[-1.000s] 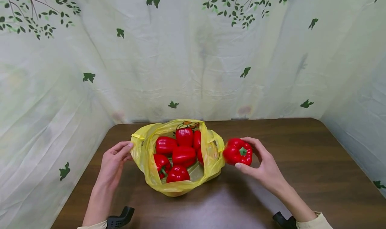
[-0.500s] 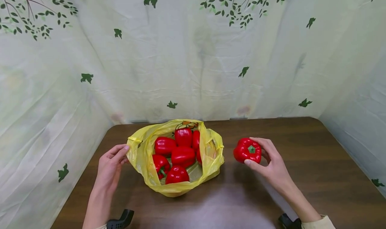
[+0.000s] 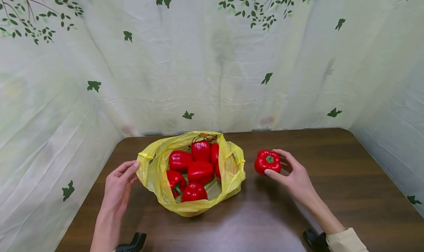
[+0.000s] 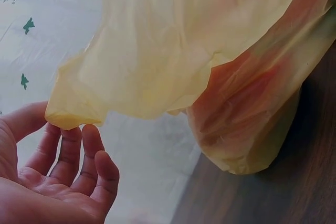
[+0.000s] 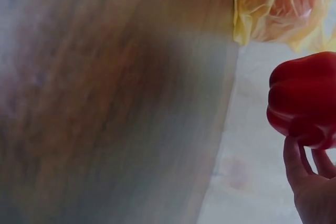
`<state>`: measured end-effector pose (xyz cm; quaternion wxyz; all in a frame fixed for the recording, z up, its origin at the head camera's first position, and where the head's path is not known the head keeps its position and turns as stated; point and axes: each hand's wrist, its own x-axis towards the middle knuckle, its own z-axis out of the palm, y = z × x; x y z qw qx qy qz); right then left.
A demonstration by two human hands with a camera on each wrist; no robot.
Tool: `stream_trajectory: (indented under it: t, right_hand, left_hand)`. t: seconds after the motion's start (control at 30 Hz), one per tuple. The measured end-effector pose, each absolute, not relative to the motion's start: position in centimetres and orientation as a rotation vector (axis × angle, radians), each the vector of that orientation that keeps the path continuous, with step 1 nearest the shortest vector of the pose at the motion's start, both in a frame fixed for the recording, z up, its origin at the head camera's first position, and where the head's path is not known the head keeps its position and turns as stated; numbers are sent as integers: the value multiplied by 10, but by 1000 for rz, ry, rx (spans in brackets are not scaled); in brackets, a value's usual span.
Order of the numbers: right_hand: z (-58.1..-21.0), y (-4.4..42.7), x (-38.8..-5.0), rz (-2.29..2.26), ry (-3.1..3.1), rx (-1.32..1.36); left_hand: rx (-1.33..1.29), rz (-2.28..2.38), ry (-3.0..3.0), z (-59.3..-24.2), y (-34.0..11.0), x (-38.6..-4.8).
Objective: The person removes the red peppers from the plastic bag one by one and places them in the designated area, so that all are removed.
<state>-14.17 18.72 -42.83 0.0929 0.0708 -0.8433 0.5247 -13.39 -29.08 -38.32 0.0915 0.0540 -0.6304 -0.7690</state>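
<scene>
A yellow plastic bag (image 3: 155,187) stands wide-mouthed on the brown table, with several red bell peppers (image 3: 200,172) inside. My left hand (image 3: 117,187) pinches the bag's left rim between thumb and fingers; the left wrist view shows the rim's corner (image 4: 76,114) at the fingertips. To the right of the bag, my right hand (image 3: 293,180) grips another red bell pepper (image 3: 265,161), its green stem toward the head camera. In the right wrist view that bell pepper (image 5: 304,98) sits in the fingertips, apart from the bag. The pepper's far side is hidden.
The wooden table (image 3: 347,163) reaches back to a pale curtain (image 3: 232,90) printed with green leaves, which also hangs along both sides. A black wrist strap mount (image 3: 132,242) shows at the left wrist and another (image 3: 314,239) at the right.
My right hand has carried its bell pepper away from the bag's right rim, to the right, then slightly up and back left. My left hand has drawn the bag's left rim a little leftward.
</scene>
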Motion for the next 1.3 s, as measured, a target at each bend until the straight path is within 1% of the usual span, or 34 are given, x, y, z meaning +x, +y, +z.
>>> stream_trajectory:
  t: [0.37, 0.67, 0.9, 1.17, 1.3]
  right_hand:
    - [-438, 188, -165, 1615, -2566, 256]
    - [-442, 188, -186, 1659, -2616, 290]
    - [-447, 193, -198, 1688, -2665, 286]
    - [-446, 195, -207, 1686, -2666, 366]
    - [-445, 194, -207, 1686, -2688, 356]
  left_hand:
    - [193, -2272, -1897, -383, -293, -131]
    - [133, -2335, -1857, -382, -294, -131]
    - [100, -2376, -1852, -381, -294, -130]
    - [147, -2386, -1862, -381, -296, -129]
    - [161, -2388, -1862, -381, -298, -128]
